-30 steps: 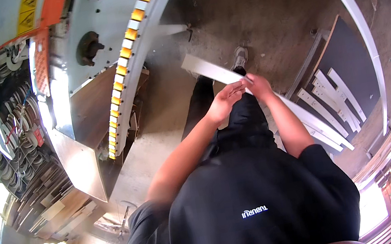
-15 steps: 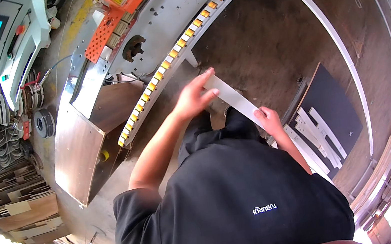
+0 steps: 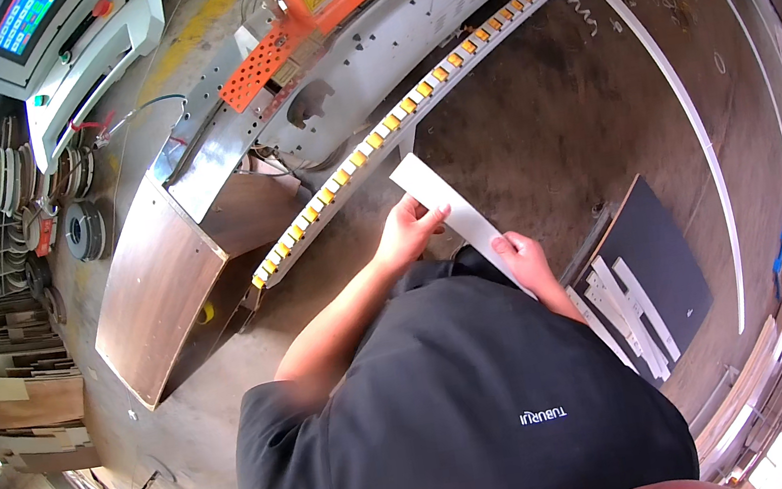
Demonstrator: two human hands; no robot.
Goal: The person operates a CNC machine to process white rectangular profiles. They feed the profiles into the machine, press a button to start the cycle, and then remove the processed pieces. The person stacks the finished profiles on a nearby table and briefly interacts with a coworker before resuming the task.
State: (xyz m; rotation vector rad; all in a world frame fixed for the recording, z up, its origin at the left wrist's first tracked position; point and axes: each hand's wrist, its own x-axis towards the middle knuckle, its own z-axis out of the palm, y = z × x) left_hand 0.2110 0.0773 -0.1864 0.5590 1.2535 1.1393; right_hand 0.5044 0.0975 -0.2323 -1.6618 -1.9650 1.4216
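A flat, narrow white board strip [image 3: 429,178] slants in front of my body, held in both hands. My left hand [image 3: 406,232] is closed on its left edge, with the thumb on top and the far end of the strip sticking out beyond. Nearer my body, my right hand [image 3: 530,262] grips the strip's right edge, thumb on the upper face. The strip's near end runs down against my dark shirt, and I cannot see where it stops.
Ahead runs a rail with yellow rollers [image 3: 375,138] along a grey machine with an orange guard [image 3: 268,65]. A wooden box-like panel [image 3: 154,280] stands left. On the right, several white strips [image 3: 628,310] lie on a dark board [image 3: 661,255], beside a long white bar [image 3: 682,95].
My left hand has moved back toward me along the strip, and the strip's far end now shows past it. The right hand still holds on. The whole view has shifted slightly.
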